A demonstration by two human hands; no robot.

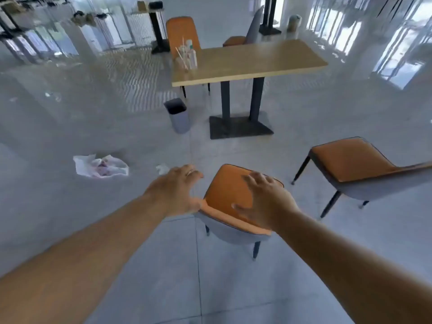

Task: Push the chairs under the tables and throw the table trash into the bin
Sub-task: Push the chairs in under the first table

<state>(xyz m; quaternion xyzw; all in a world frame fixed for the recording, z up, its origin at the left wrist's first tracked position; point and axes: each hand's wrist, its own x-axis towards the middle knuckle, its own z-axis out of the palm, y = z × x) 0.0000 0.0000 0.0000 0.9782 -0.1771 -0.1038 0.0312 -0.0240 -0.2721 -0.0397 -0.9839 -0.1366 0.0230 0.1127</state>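
Head camera view, looking down at a pale tiled floor (140,265). Two bare forearms reach forward toward an orange-seated chair with a grey shell and dark legs (230,190), which stands directly in front of the person, well short of the table. The left hand (174,190) has spread, loose fingers and its thumb touches the left corner of the chair's backrest edge; it grips nothing. The right hand (266,202) hovers flat and open over the right side of the seat and backrest, also gripping nothing.

A second orange and grey chair (360,169) stands to the right, also apart from the table. Beyond both, a rectangular light wooden table on a dark pedestal base (257,59) carries a cluster of bottles and sticks (187,54) at its left end. A grey bin (178,115) stands on the floor below the table's near left corner. A crumpled white plastic bag (100,166) lies on the floor left of the left hand.
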